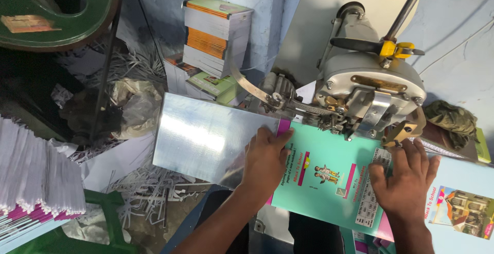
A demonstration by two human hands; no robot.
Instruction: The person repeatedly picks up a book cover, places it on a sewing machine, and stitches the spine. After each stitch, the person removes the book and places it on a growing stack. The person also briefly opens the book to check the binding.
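My left hand (265, 161) lies flat on the left part of a turquoise booklet cover (329, 156) with a pink spine stripe. My right hand (406, 179) presses flat on the cover's right part, over a printed table. The booklet lies folded over a shiny metal saddle plate (200, 135), its spine under the head of a grey stitching machine (370, 87). Both hands have their fingers spread on the cover and grip nothing.
A stack of booklets (216, 35) stands at the back against the blue wall. Bundles of white pages (36, 171) lie at the left. Paper trimmings (149, 192) litter the floor. More printed covers (460, 210) lie at the right, next to a camouflage cloth (453, 120).
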